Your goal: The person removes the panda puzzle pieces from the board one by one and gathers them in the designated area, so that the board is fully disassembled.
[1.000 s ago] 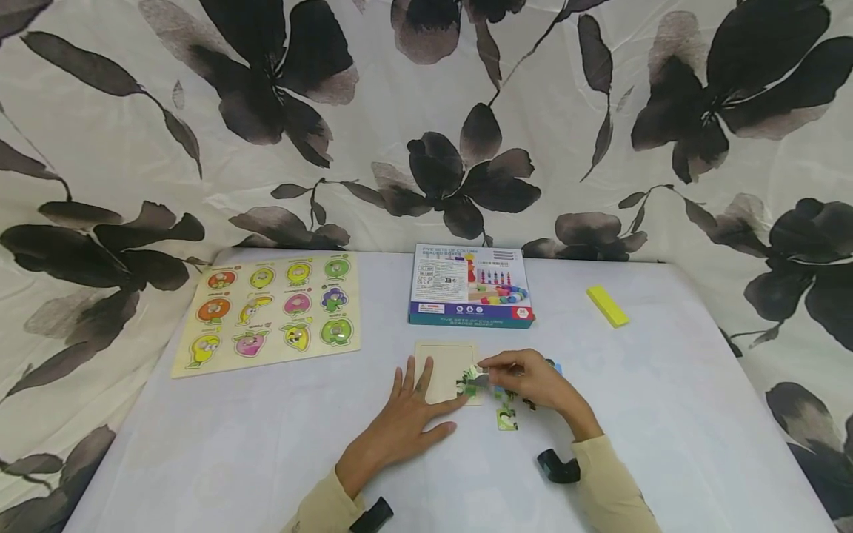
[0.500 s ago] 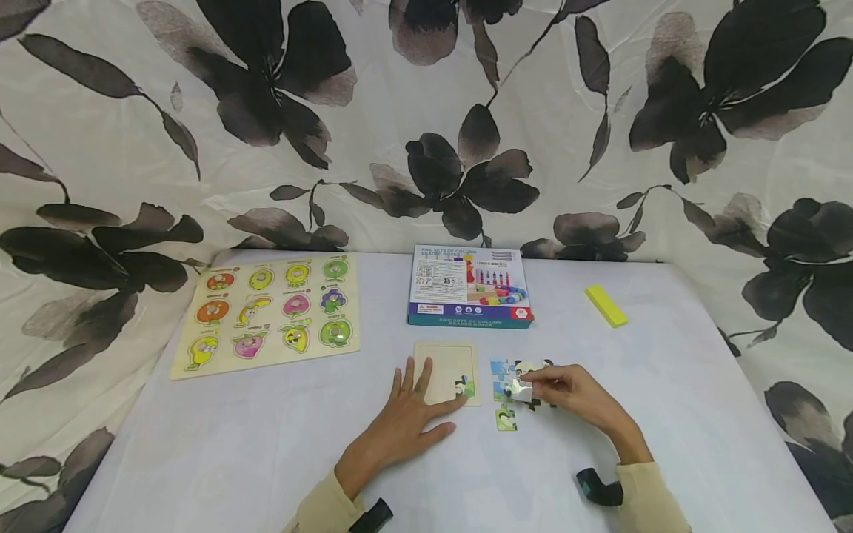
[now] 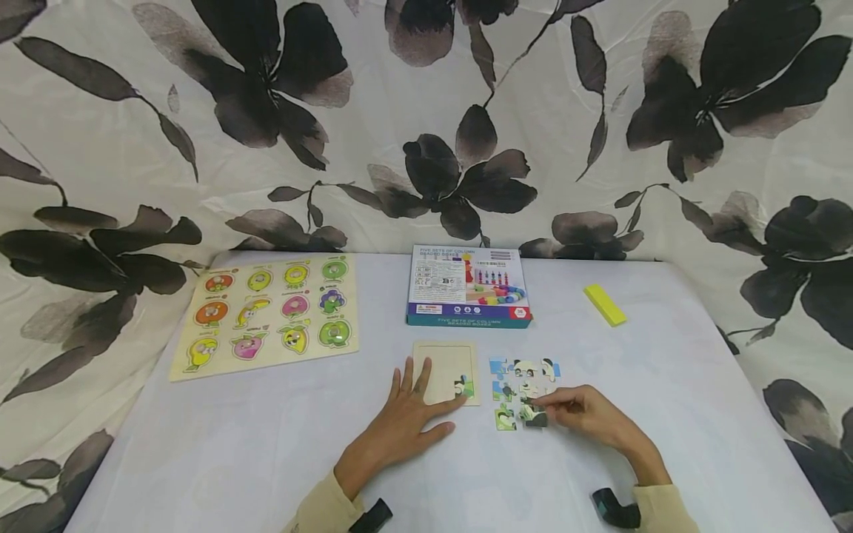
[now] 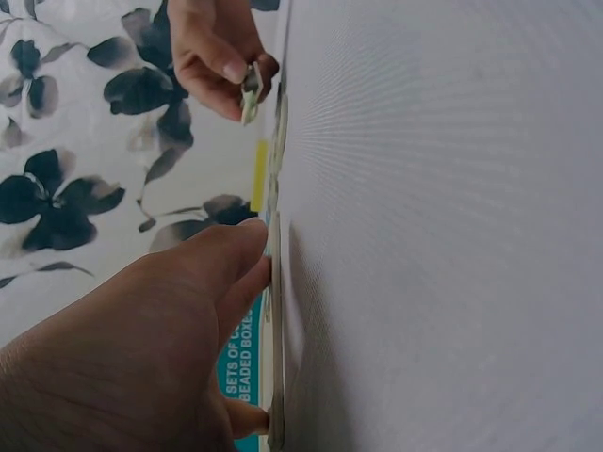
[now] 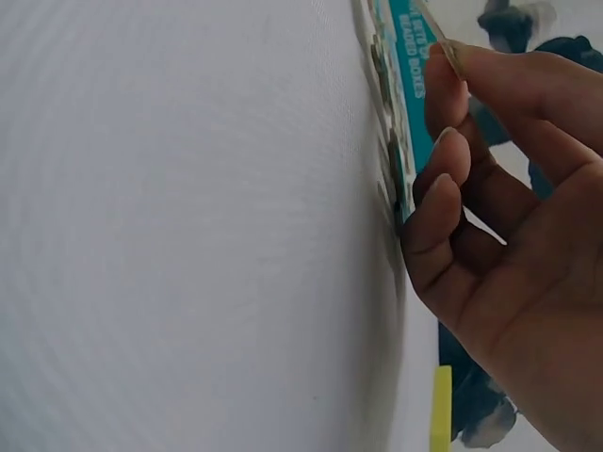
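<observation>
My left hand [image 3: 400,426] lies with spread, straight fingers on a cream puzzle tray [image 3: 436,355], holding it down at its left and lower edges. A panda-picture puzzle piece [image 3: 463,387] sits in the tray's lower right corner, beside the left index fingertip. Between thumb and fingers my right hand [image 3: 589,418] pinches another puzzle piece [image 3: 534,417], green, white and dark. That piece is raised off the table in the left wrist view. Loose panda puzzle pieces [image 3: 501,366] lie right of the tray, just beyond the right fingertips.
A teal and purple bead-set box [image 3: 443,292] stands behind the tray. On the left lies a fruit-picture board [image 3: 269,333]. A yellow block [image 3: 606,305] is at the back right. White cloth covers the table, with a floral sheet behind.
My right hand has drawn back from above the tray, rightward and toward me, carrying its puzzle piece. The loose pieces it covered now show. My left hand has stayed in place.
</observation>
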`<state>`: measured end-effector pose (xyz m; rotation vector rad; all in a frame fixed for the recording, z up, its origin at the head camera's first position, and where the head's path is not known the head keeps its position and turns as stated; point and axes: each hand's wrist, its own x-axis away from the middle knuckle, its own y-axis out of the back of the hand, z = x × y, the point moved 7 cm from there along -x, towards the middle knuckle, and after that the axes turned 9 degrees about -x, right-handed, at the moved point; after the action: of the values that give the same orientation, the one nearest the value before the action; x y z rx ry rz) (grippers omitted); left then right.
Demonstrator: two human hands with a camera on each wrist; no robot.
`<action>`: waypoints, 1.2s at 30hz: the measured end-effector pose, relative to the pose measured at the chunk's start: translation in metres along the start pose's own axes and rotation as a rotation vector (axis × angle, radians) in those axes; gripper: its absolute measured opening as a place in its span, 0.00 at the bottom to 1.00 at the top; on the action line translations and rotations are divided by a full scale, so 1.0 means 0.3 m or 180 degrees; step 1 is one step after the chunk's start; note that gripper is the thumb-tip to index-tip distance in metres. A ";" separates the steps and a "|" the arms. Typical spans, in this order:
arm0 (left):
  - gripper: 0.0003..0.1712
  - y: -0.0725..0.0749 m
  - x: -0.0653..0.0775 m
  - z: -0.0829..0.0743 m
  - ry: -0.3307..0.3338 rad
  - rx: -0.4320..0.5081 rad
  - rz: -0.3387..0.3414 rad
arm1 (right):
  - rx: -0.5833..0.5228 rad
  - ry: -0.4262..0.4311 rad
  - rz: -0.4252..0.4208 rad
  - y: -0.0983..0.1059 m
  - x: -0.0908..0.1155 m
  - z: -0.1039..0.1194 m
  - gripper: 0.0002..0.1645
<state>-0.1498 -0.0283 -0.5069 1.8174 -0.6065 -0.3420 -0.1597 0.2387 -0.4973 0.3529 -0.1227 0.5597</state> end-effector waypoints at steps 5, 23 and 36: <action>0.26 -0.002 0.001 0.001 -0.0004 -0.0005 -0.0002 | 0.0021 0.0108 0.0044 -0.015 -0.001 0.008 0.14; 0.26 -0.005 0.003 0.001 0.0042 0.0004 0.0015 | 0.0266 -0.0013 -0.0139 -0.022 0.002 0.020 0.14; 0.26 -0.005 0.002 0.001 0.0024 0.0027 -0.0008 | 0.0685 -0.0011 -0.0403 -0.014 0.003 0.026 0.07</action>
<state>-0.1492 -0.0284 -0.5084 1.8268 -0.6014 -0.3346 -0.1570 0.2330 -0.4910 0.5669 -0.0428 0.4476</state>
